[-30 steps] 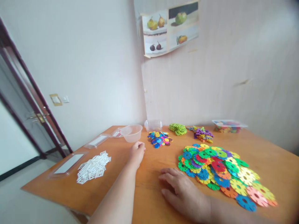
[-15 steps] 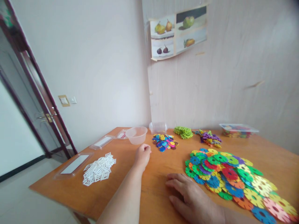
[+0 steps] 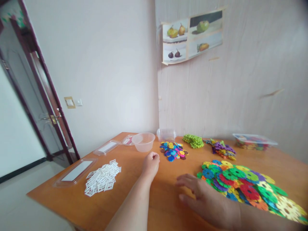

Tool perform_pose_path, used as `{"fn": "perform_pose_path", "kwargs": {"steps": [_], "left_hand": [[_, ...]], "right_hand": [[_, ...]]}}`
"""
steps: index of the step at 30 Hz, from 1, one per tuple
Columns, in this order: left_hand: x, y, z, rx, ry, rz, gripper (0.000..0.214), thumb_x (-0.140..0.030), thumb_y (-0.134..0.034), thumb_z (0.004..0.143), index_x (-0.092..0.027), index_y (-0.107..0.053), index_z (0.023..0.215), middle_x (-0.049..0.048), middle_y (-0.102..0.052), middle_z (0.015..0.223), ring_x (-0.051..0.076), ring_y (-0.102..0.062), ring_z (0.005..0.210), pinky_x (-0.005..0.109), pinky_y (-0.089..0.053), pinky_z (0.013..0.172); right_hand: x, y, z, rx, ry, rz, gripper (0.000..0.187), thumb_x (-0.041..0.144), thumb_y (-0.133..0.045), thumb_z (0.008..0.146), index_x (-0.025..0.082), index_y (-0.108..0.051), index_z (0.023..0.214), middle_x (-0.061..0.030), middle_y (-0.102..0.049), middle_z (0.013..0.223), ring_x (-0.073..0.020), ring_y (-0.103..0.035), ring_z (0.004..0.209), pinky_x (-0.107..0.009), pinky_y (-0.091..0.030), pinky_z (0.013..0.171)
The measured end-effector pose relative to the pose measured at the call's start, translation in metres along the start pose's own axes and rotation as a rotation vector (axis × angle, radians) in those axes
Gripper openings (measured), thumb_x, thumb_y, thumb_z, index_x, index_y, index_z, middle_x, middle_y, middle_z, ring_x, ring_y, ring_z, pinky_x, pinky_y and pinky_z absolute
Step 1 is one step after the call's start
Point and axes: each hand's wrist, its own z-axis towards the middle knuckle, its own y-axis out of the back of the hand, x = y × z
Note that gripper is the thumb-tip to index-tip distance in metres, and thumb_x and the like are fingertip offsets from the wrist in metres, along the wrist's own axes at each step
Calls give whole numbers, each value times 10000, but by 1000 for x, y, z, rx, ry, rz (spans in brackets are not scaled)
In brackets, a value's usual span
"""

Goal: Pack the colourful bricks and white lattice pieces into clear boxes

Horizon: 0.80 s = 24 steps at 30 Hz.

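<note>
My left hand (image 3: 151, 164) rests on the wooden table (image 3: 134, 199) with its fingers curled into a loose fist, just short of a clear plastic bowl (image 3: 143, 141); what it holds, if anything, is hidden. My right hand (image 3: 204, 199) lies flat with fingers spread on the table, its fingertips beside a big heap of large coloured flower discs (image 3: 245, 186). A small heap of little coloured discs (image 3: 173, 150) lies beyond my left hand.
A pile of white lattice pieces (image 3: 103, 176) and clear lids (image 3: 74, 170) sit at the left. At the back are a green pile (image 3: 193, 141), a purple mixed pile (image 3: 222, 148), a clear tub (image 3: 166, 133) and a filled box (image 3: 254, 141). Walls stand behind; a door is at the left.
The view has swung left and slightly up, so everything shifted right in frame. Both hands stay about where they were on the table; the right hand looks slightly raised.
</note>
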Motion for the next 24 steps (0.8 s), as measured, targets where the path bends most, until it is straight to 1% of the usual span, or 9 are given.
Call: {"fn": "perform_pose_path", "kwargs": {"steps": [2,4,6,8,13,16,18,22,24], "left_hand": [[-2,1,0,-3,-11,50,189,-322,-518,858,-205,-633,763,34,-693,705,161,-613,654,244,-364,577],[-5,2,-1,-16,-17,94,194,-312,-523,854,-207,-643,744,37,-685,699,170,-606,662,252,-344,572],[-9,3,-2,-27,-15,122,187,-301,-531,850,-209,-653,742,42,-684,709,174,-599,663,258,-326,569],[-12,3,-4,-32,-9,133,180,-299,-540,851,-211,-657,746,47,-687,723,175,-592,653,261,-312,566],[-19,4,-9,-22,15,189,189,-314,-523,875,-214,-664,799,42,-703,788,168,-594,688,255,-304,582],[-24,6,-12,-11,25,251,210,-324,-497,892,-213,-669,842,35,-713,843,166,-605,745,253,-312,601],[-28,6,-14,-7,41,282,218,-335,-489,896,-222,-672,860,31,-716,868,171,-608,760,260,-308,599],[-32,7,-17,-4,78,309,223,-347,-480,892,-245,-678,888,26,-717,883,185,-613,767,275,-284,583],[-33,7,-18,-2,79,314,216,-343,-481,885,-247,-674,877,25,-717,887,188,-618,772,276,-279,584]], "right_hand": [[-10,15,25,-44,65,-110,363,263,-547,859,213,-662,1199,-88,-663,1222,-234,-615,1098,-346,-471,959],[-24,31,57,-89,75,-237,324,269,-524,877,204,-684,1151,-92,-688,1163,-241,-619,1076,-350,-459,948],[-38,45,92,-96,27,-379,314,271,-460,922,199,-702,1109,-92,-707,1087,-228,-632,1023,-327,-458,906],[-53,56,127,-119,-67,-537,345,277,-431,945,192,-689,1157,-99,-695,1140,-228,-612,1077,-320,-432,934],[-91,65,195,-129,-200,-634,397,288,-424,960,186,-624,1288,-135,-639,1276,-293,-537,1200,-412,-409,986],[-110,63,223,-106,-267,-680,356,303,-449,969,206,-640,1253,-136,-625,1289,-324,-511,1228,-474,-419,991],[-120,62,237,-88,-294,-704,324,323,-473,980,214,-636,1238,-125,-614,1291,-310,-519,1222,-494,-434,992],[-134,61,257,-52,-329,-733,337,362,-571,961,188,-586,1249,-96,-590,1277,-231,-602,1088,-453,-520,917],[-139,62,264,-31,-344,-733,343,357,-586,955,180,-580,1249,-93,-593,1261,-216,-618,1048,-431,-540,885]]}}
